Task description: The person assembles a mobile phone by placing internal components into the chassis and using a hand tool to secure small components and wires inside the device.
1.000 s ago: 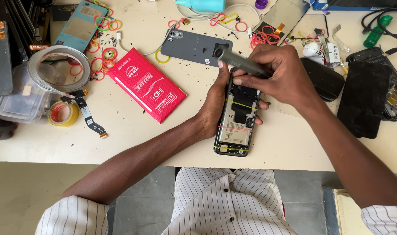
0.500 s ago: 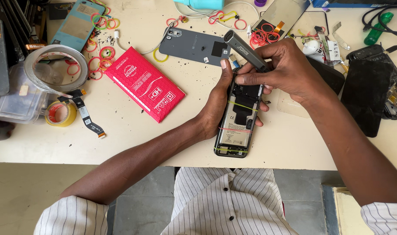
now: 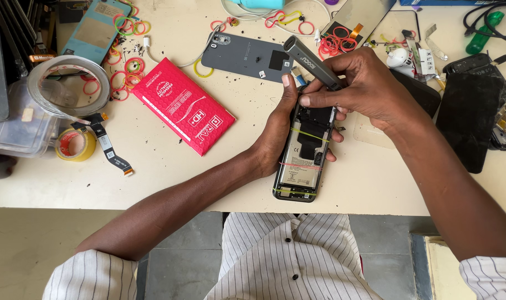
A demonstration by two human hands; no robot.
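At the centre of the head view, near the front edge of the table (image 3: 169, 183), I see an opened phone (image 3: 300, 158) lying back-up with its cover off, its insides bare and a few thin rubber bands stretched across it. My left hand (image 3: 279, 130) lies along the phone's left side, fingers curled under and around it, thumb pointing up along its upper left corner, so it is closed on the phone and steadies it. My right hand (image 3: 364, 89) is closed in a pen grip around a grey screwdriver (image 3: 311, 57), whose handle slants toward the upper left of the frame; its tip is hidden behind my fingers, down at the phone's top end.

I judge the step in hand to be work on a screw or small part at the top of the phone. The next move, I think, calls for keeping the tool upright on that spot with light pressure while the left hand stops the phone from sliding.

Above, a grey back cover (image 3: 244, 55) lies flat. Left of centre sits a red padded pouch (image 3: 182, 105), with loose rubber bands (image 3: 128, 25) in the upper left and a tape roll (image 3: 69, 86) at the left edge.
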